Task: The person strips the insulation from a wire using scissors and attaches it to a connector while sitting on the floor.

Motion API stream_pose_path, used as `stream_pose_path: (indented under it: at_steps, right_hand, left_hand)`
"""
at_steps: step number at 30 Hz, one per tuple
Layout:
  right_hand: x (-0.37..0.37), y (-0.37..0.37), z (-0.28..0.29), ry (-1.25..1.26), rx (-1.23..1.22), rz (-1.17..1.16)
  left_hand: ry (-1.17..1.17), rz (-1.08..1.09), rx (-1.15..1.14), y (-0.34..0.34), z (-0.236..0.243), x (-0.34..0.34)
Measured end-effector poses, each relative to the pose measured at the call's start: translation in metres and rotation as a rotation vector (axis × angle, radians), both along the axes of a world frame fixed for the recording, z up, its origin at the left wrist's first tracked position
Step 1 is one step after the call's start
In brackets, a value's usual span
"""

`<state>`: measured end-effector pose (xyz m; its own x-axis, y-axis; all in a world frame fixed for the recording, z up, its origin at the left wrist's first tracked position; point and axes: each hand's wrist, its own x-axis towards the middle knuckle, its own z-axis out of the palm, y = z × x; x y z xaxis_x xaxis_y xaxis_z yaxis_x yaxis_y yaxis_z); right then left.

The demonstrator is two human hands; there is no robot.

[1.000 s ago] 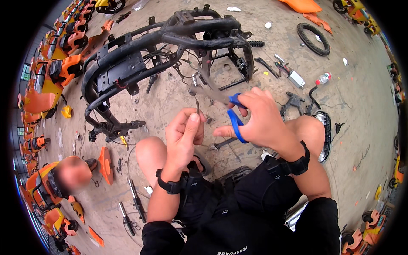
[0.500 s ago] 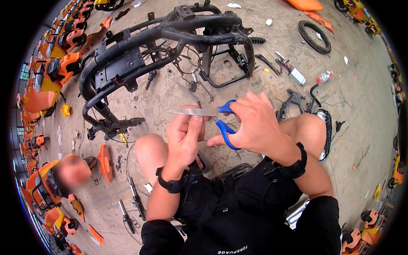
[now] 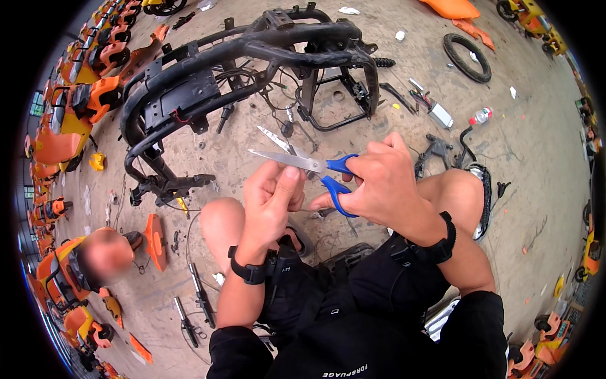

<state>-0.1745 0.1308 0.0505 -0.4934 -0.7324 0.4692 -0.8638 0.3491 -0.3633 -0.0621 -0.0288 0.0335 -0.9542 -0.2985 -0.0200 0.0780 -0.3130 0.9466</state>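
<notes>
My right hand (image 3: 382, 180) grips a pair of scissors (image 3: 309, 164) with blue handles, thumb and fingers in the loops. The metal blades stand partly apart and point left, toward the frame. My left hand (image 3: 271, 196) is pinched closed right below the blades, its thumb against or just under the lower one. Whatever thin thing sits between those fingertips is too small and too covered to name. Beyond both hands a black scooter frame (image 3: 246, 47) rests on the floor, with loose cables (image 3: 271, 88) hanging in it.
To the right on the concrete floor lie a tyre (image 3: 467, 58), a bottle (image 3: 481, 115), a silver box with wires (image 3: 440, 116) and a black bracket (image 3: 435, 151). Shock absorbers (image 3: 201, 294) and orange panels (image 3: 155, 243) lie at left. Rows of orange scooters (image 3: 60, 148) line the left side.
The scissor blades have drawn closer together, and the handle loops with them. My left hand has moved slightly left and down. The scooter frame has stayed put.
</notes>
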Motion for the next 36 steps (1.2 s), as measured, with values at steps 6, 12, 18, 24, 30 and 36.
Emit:
stream_pose_path:
  at_steps: [6, 12, 18, 24, 30, 36]
  right_hand:
    - [-0.003, 0.001, 0.002, 0.046, 0.037, 0.024]
    - [-0.005, 0.003, 0.002, 0.029, 0.001, 0.027]
    - [-0.006, 0.004, 0.002, 0.055, 0.028, 0.016]
    - [-0.009, 0.004, -0.004, 0.089, 0.037, 0.031]
    - [-0.009, 0.002, -0.009, 0.003, 0.068, 0.036]
    - [-0.009, 0.002, 0.002, -0.097, 0.074, 0.011]
  left_hand:
    - [0.016, -0.022, 0.019, -0.002, 0.001, 0.001]
    - [0.034, -0.046, 0.012, -0.004, 0.001, 0.002]
    - [0.037, -0.049, 0.008, -0.004, 0.0, 0.002]
    - [0.026, -0.055, 0.03, -0.006, 0.001, 0.002]
    - [0.01, -0.016, -0.005, -0.005, -0.004, 0.003]
    - [0.009, -0.018, -0.029, -0.005, 0.0, 0.005]
